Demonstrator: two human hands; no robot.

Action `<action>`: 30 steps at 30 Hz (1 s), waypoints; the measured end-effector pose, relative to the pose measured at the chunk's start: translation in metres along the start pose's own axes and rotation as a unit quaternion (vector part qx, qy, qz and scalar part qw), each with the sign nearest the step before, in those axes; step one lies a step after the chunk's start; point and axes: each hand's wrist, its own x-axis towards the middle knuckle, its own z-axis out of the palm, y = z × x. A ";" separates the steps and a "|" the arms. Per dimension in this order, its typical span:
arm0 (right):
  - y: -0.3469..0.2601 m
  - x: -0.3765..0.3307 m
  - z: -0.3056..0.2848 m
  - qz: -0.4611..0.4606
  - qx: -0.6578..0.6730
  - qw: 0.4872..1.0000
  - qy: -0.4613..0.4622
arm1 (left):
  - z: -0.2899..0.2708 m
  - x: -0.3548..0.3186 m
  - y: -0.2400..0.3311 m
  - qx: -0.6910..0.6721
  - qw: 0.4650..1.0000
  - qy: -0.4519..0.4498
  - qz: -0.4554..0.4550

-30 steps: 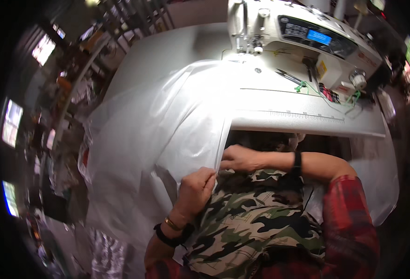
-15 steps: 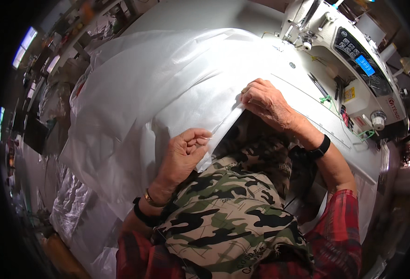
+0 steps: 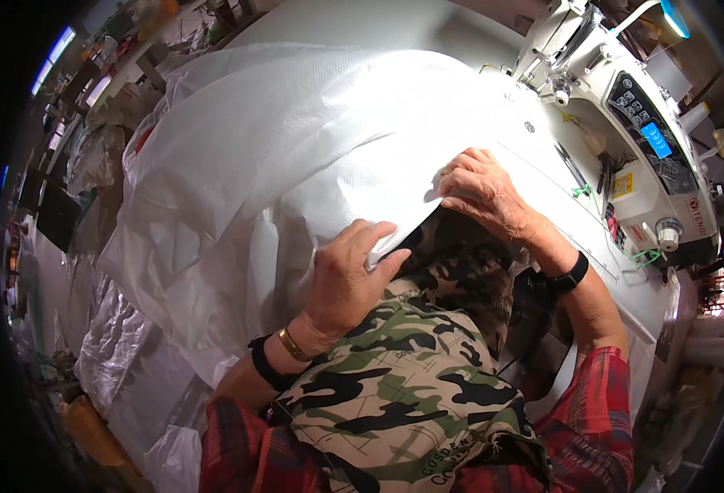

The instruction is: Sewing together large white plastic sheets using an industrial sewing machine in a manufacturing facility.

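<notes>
White woven fabric (image 3: 296, 156) lies spread over the sewing table and hangs off its near edge. On that edge the left hand (image 3: 347, 275) lies flat, fingers slightly spread, thumb hooked under the hem. Just beside it the right hand (image 3: 483, 191) presses down, fingers curled close. Farther right stands a white sewing machine (image 3: 625, 123) with a small blue screen and a yellow label; its needle is hard to make out.

My white desk (image 3: 395, 25) runs ahead of me, a sewing machine (image 3: 625, 107) standing at its right. Cluttered shelves (image 3: 115, 41) and bright windows (image 3: 54, 49) line the dim room to my left.
</notes>
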 end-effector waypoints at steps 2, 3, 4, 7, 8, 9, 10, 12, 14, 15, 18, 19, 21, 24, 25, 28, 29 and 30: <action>0.000 0.002 0.001 0.000 -0.023 1.000 -0.004 | 0.004 0.003 -0.004 0.006 1.000 0.019 0.022; 0.001 0.003 0.000 0.006 -0.036 0.999 -0.014 | 0.004 0.004 -0.006 0.001 0.999 0.020 0.026; 0.002 0.004 0.000 0.011 -0.049 0.999 -0.021 | 0.004 0.005 -0.007 -0.003 0.999 0.022 0.029; 0.012 0.007 -0.002 0.021 -0.058 0.998 -0.032 | 0.003 0.007 -0.010 0.018 0.996 0.053 0.069; 0.017 0.007 -0.004 0.024 -0.063 0.997 -0.037 | 0.003 0.007 -0.010 0.023 0.996 0.052 0.061; 0.023 0.006 -0.007 0.027 -0.065 0.997 -0.035 | 0.002 0.008 -0.010 0.028 0.997 0.054 0.053; 0.029 0.007 -0.009 0.027 -0.069 0.997 -0.034 | 0.000 0.009 -0.010 0.034 0.997 0.055 0.043; 0.039 0.007 -0.013 0.023 -0.070 0.997 -0.033 | -0.002 0.012 -0.010 0.027 0.996 0.064 0.052; 0.046 0.006 -0.016 0.045 -0.081 0.996 -0.008 | -0.004 0.015 -0.011 0.029 0.995 0.068 0.061; 0.049 0.005 -0.017 0.060 -0.085 0.995 0.001 | -0.005 0.016 -0.012 0.034 0.995 0.065 0.067; 0.058 0.003 -0.022 0.074 -0.066 0.995 0.014 | -0.008 0.015 -0.015 0.026 0.996 0.061 0.054; 0.062 0.002 -0.023 0.086 -0.070 0.994 0.013 | -0.009 0.014 -0.016 0.019 0.997 0.059 0.044; 0.070 0.003 -0.029 0.065 -0.090 0.994 0.022 | -0.011 0.012 -0.017 0.000 0.998 0.047 0.030; 0.082 0.001 -0.035 0.083 -0.092 0.992 0.025 | -0.015 0.011 -0.019 0.000 0.999 0.023 0.025; 0.085 0.001 -0.037 0.095 -0.101 0.990 0.018 | -0.016 0.012 -0.020 0.005 1.000 0.014 0.026; 0.094 0.000 -0.041 0.097 -0.127 0.987 0.021 | -0.016 0.014 -0.024 0.007 0.999 0.004 0.035; 0.096 -0.001 -0.042 0.094 -0.135 0.986 0.023 | -0.017 0.015 -0.026 0.009 0.999 -0.006 0.042; 0.098 -0.001 -0.043 0.087 -0.140 0.986 0.030 | -0.017 0.017 -0.028 0.011 0.999 -0.012 0.051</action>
